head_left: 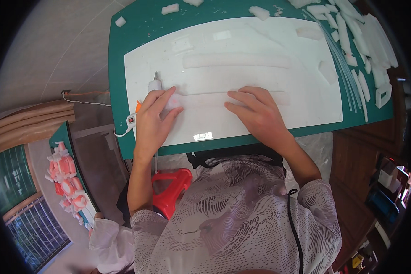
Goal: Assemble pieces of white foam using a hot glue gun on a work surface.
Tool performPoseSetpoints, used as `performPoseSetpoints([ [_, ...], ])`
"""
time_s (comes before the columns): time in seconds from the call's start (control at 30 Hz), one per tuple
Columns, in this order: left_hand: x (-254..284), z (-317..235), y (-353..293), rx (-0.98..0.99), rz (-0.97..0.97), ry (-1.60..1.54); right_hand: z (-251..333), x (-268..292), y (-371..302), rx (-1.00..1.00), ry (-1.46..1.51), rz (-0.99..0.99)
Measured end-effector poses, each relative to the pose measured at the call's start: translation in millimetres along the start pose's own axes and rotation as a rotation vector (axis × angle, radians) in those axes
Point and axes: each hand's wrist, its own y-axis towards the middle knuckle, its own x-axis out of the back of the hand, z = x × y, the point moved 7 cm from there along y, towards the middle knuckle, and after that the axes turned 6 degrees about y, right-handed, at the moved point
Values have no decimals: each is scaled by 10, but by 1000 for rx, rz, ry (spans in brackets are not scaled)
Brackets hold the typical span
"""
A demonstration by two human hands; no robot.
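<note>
Left hand [151, 122], half open, thumb and forefinger apart about the left end of a flat, translucent whitish strip [204, 100]; right hand [260, 114], loosely open, fingertips near its mid-length, contact uncertain. The whitish strip lies on a smooth, glossy white board [308, 107], parallel to a second strip [235, 60], near a metal-nozzled white tool [155, 85].

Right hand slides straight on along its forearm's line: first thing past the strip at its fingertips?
Likely the far pale strip, lying across that line on the white board. The right hand's height above the board is unclear, so it might pass over.
</note>
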Motion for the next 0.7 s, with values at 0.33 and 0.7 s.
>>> performPoseSetpoints([
  [0.33, -4, -86, 3, -112, -22, 126, 15, -2, 33, -4, -14, 17],
  [0.7, -15, -130, -40, -198, 21, 110, 18, -22, -4, 0, -14, -4],
])
